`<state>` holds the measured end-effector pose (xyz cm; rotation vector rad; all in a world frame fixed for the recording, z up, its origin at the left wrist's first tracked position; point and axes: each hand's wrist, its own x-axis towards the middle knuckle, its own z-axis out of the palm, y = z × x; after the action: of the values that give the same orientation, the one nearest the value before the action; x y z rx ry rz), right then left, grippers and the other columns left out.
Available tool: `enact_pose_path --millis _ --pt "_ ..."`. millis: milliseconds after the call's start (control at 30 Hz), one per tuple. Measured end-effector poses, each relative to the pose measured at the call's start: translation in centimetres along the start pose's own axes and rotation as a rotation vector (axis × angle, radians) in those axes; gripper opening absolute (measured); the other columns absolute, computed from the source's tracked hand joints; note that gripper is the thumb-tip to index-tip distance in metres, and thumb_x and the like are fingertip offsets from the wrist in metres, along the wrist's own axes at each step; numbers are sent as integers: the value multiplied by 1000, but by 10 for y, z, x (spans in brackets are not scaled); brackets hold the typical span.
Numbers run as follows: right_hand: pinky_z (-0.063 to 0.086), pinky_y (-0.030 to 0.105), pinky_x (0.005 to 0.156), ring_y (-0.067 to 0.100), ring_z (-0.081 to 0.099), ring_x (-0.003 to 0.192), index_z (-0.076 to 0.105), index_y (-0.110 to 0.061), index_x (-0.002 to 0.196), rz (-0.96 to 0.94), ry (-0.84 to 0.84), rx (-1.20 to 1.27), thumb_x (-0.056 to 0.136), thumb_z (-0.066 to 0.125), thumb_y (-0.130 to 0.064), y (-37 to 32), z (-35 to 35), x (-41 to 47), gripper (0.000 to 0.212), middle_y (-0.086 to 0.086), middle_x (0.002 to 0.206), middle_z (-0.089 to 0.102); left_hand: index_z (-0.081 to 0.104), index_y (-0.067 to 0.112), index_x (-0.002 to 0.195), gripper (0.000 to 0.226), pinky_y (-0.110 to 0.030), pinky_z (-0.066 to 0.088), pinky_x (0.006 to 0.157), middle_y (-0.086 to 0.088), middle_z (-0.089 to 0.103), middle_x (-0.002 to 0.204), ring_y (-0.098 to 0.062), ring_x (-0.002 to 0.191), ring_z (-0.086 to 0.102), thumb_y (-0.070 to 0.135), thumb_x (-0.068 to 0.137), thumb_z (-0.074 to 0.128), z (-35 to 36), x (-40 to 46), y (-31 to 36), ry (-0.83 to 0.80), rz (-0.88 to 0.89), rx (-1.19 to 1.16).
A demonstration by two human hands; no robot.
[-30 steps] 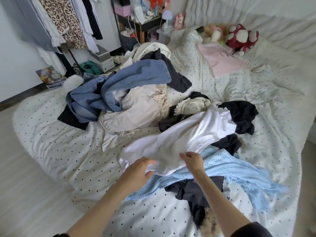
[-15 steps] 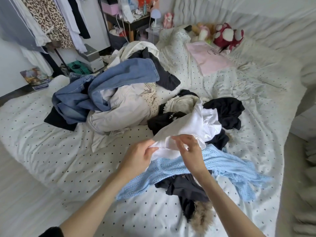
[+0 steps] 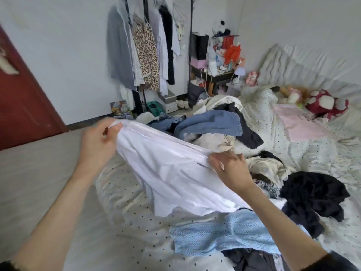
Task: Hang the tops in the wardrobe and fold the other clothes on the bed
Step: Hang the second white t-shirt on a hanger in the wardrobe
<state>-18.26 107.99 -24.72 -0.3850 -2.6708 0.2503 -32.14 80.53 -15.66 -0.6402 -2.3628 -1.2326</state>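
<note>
Fingers of our left hand [image 3: 97, 140] and right hand [image 3: 229, 168] are pinching the top edge of the white top [image 3: 172, 173], which we are holding stretched across the middle of the frame above the dotted bed [image 3: 121, 204] and the light blue knit [image 3: 220, 233].

A white top [image 3: 175, 177] hangs stretched in the air over the bed's [image 3: 117, 222] near edge, upper hem taut. A knit blue top [image 3: 224, 233] lies flat below it; jeans [image 3: 211, 124] heap toward the far edge.
</note>
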Motion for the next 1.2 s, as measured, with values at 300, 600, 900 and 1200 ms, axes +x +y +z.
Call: enact_pose_path --millis 300,600,900,1200 --pt "28 35 71 33 61 82 72 -3 88 -518 61 46 83 66 -6 -226 -16 87 8 15 94 63 69 1 98 17 -15 37 74 -8 65 96 -20 88 56 3 91 53 -224 -47 -99 332 -198 217" --pt "29 32 93 22 54 110 58 -16 106 -883 -277 -81 96 41 -23 -466 44 56 21 4 113 63 62 13 78 24 -12 35 60 -6 60 70 -17 67 48 14 97 47 -396 -187 -181 249 -585 336" --pt "37 37 76 31 60 77 67 0 77 -1410 -270 562 75 64 7 -662 40 -55 8 12 77 66 65 24 98 9 -20 49 74 5 65 96 -11 80 59 19 91 61 -468 -279 -207 228 -840 193" --pt "35 16 82 18 53 88 72 -3 86 -1391 -730 1013 78 66 5 -805 37 -153 12 4 90 66 51 20 62 28 -12 29 51 14 41 53 -2 50 37 18 85 67 -520 -326 -209 623 -979 156"
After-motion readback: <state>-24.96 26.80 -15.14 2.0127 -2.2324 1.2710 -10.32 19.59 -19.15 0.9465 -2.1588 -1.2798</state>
